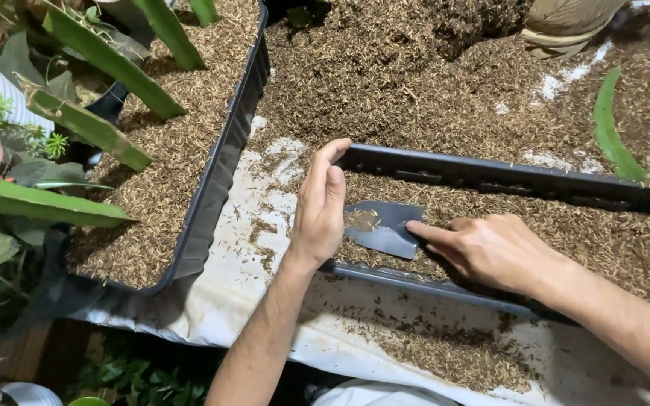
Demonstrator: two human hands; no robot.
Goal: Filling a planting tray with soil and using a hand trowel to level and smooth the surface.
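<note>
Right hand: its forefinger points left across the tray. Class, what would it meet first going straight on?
The right hand already touches the grey scoop blade; beyond it, probably the left hand.

Scoop (385,225) lies in the near tray (505,177); second tray (220,173) to its left.
</note>
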